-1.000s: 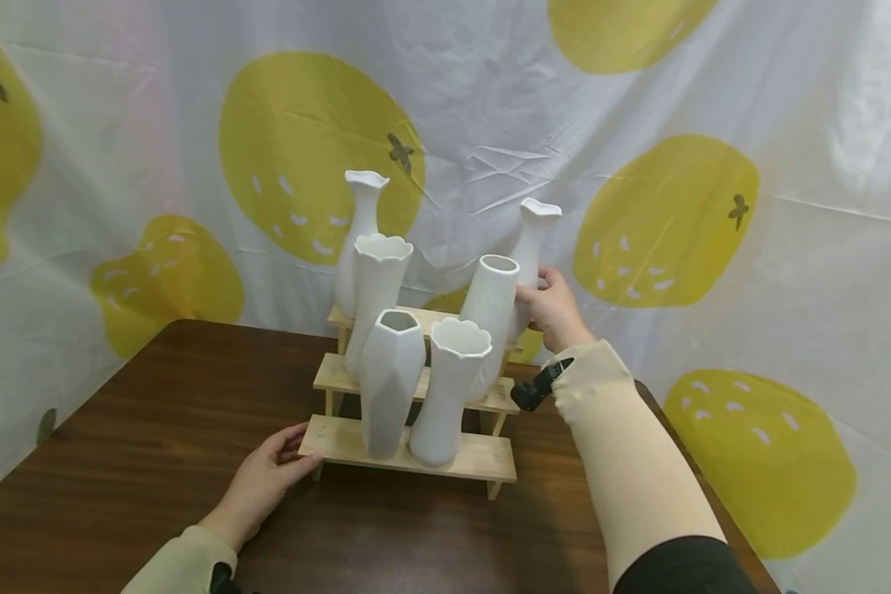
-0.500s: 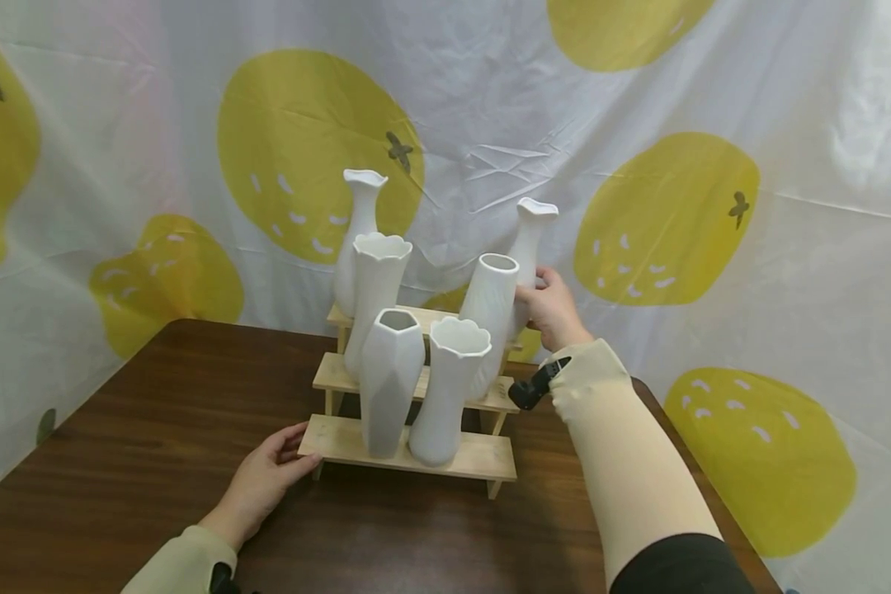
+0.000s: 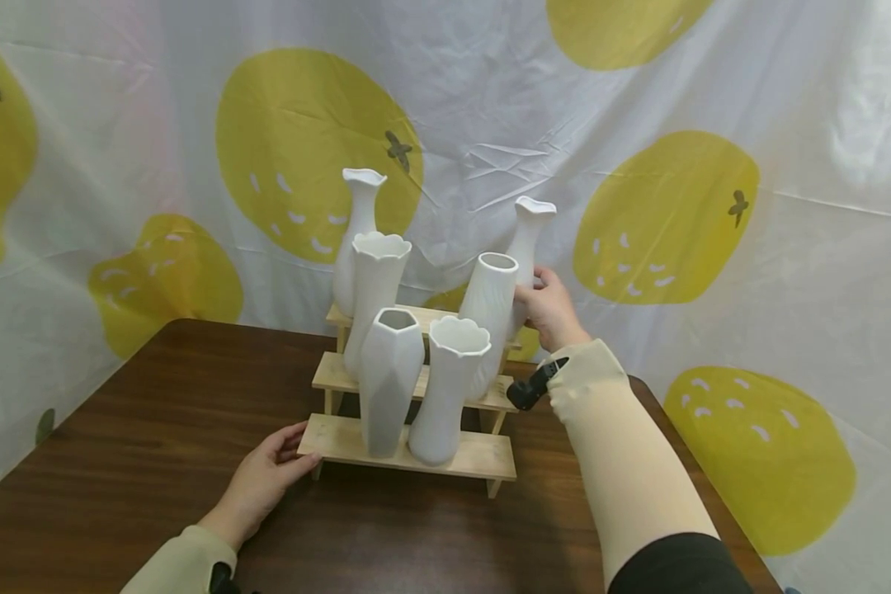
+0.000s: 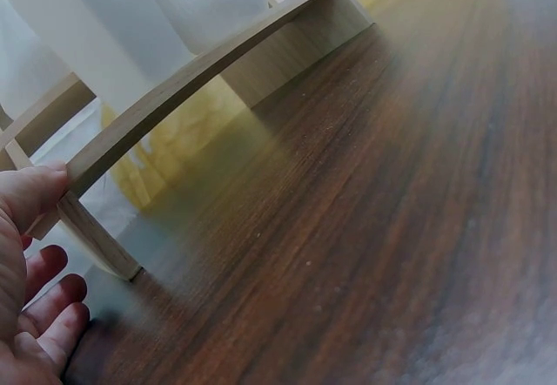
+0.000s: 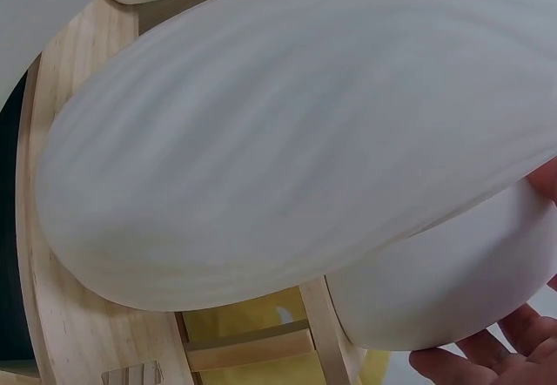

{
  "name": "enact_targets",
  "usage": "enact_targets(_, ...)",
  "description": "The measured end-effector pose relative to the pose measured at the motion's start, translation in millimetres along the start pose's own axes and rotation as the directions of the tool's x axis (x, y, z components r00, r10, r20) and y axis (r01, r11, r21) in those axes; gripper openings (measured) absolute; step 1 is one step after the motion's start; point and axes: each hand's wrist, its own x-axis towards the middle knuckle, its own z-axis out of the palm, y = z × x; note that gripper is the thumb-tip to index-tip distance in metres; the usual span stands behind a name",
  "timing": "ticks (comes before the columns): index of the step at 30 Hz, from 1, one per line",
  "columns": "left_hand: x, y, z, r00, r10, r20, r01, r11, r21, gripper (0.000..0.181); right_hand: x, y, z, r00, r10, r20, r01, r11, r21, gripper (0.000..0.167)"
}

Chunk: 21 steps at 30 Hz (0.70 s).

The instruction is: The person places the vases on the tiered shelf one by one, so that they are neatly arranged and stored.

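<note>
A three-step wooden stand [image 3: 483, 454] bears several white vases. My left hand [image 3: 256, 487] grips the left end of its lowest step; the left wrist view shows the thumb on the board [image 4: 165, 97] and the other fingers curled below. My right hand [image 3: 553, 312] holds a slender vase with a flared rim [image 3: 530, 235] at the right end of the top step, its lower part partly hidden by a ribbed vase [image 3: 490, 297]. In the right wrist view, fingertips [image 5: 435, 366] lie around the held vase [image 5: 452, 272], behind the ribbed vase [image 5: 261, 158].
Another flared vase [image 3: 356, 247] stands top left, with a scalloped vase [image 3: 377, 285] below it. On the lowest step are a faceted vase [image 3: 393, 388] and a second scalloped vase [image 3: 445, 396]. The brown table [image 3: 156, 429] meets a lemon-print curtain [image 3: 490, 99] behind.
The flared vase in my right hand has shifted very slightly left, the hand moving with it. My left hand keeps its hold on the stand.
</note>
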Motion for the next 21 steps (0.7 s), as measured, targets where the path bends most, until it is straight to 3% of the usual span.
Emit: enact_targets(21,0.2,0.0,0.0,1.000,0.000,0.005,0.000,1.000,0.002,0.069,-3.7,2.6,0.8,0.999,-0.022,0.027,0.022,0.999,0.028,0.058)
